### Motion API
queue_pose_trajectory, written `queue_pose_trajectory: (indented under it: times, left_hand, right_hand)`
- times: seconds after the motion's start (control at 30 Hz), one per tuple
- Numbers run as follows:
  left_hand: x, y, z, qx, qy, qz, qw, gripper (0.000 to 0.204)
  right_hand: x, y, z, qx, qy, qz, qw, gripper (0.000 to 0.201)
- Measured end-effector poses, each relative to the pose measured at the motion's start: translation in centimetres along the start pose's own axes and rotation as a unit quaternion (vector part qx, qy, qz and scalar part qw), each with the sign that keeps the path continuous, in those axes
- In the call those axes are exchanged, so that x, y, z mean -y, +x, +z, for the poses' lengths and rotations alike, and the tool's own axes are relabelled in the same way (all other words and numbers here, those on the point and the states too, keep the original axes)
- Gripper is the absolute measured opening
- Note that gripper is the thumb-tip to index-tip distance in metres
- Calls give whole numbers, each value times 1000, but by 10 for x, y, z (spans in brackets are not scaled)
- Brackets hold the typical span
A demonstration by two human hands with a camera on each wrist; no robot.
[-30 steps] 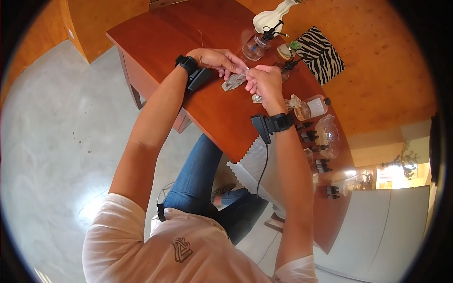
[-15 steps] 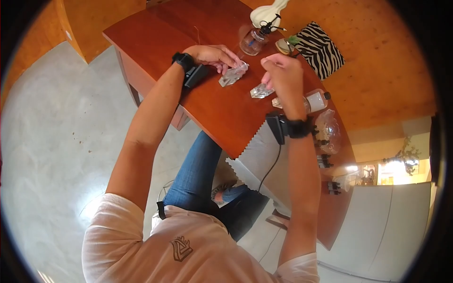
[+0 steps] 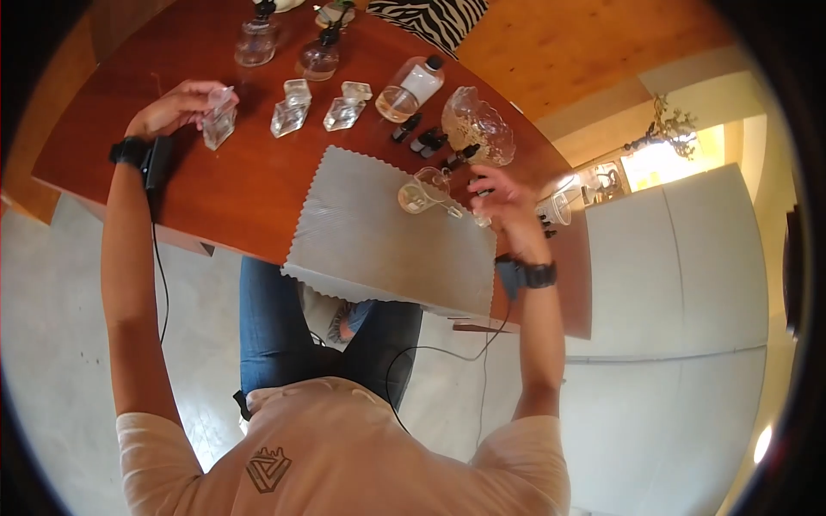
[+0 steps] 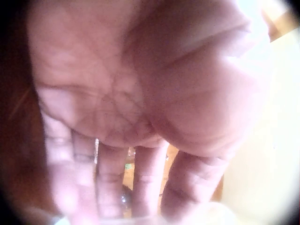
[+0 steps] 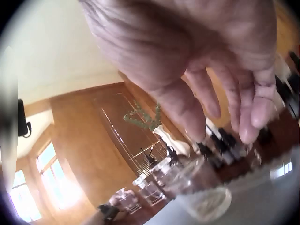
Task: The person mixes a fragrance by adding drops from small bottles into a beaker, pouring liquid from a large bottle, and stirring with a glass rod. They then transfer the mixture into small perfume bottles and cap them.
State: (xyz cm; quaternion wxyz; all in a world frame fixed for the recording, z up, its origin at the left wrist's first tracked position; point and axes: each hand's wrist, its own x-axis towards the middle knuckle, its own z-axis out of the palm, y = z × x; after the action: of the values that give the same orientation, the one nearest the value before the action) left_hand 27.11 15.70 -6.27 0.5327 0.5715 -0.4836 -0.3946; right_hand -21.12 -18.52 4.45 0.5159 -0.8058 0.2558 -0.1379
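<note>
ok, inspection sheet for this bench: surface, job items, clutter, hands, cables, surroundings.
Surface: reddish-brown wooden table; grey scalloped-edge mat covers part.
Job's things: clear glass bottle at the left hand; second bottle and third bottle to its right.
Clutter: glass pump bottles, black-capped labelled bottle, dark dropper bottles, glass bowl; clear glass vessel on the mat.
Left hand: holds the first bottle near its top.
Right hand: by the mat's right edge, fingers loose; grip, nothing seen.
Cables: black cable below the left wrist; second cable below the right; on the mat, nothing seen.
Surroundings: wooden wall, bright windows.
</note>
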Motion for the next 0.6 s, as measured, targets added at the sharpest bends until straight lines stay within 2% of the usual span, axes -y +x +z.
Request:
queue_pose_trajectory:
  times: [0.03,0.13,0.23,0.3,0.33,0.37,0.43,0.5,0.53,0.57,0.6]
  left_hand:
    - [-4,-2,1,-3,2,-4,1000,45]
    - [-11,-4,5,4,-26,-10,1000,47]
    - [-18,-5,9,14,-30,-28,999,49]
    - [-17,-7,7,14,-29,-12,999,51]
    - [-22,-8,9,39,-39,2,998,50]
    - [-23,-7,9,49,-43,-1,998,49]
    - [-33,-12,21,-1,-11,-7,1000,47]
    - [-20,-8,9,26,-17,18,999,45]
    - [-17,-8,9,0,-10,21,1000,43]
    - [-16,-8,7,6,-12,19,1000,42]
    - [-15,-7,5,13,-15,17,1000,42]
  right_hand:
    - [-9,-5,5,8,-10,27,1000,63]
    - [-35,-11,37,7,70,9,997,77]
    - [-54,-4,61,18,70,-40,997,89]
    - [-63,4,64,4,18,-66,998,93]
    - [-66,10,66,3,-6,-80,997,95]
    - [-61,10,70,11,7,-60,998,89]
    - [-54,13,80,-6,-7,-105,994,77]
    - [-55,21,84,-15,-18,-145,989,65]
    - [-58,23,83,-16,-21,-162,987,59]
    - [-58,26,85,-18,-25,-178,984,52]
    - [-52,25,89,-13,-6,-166,986,49]
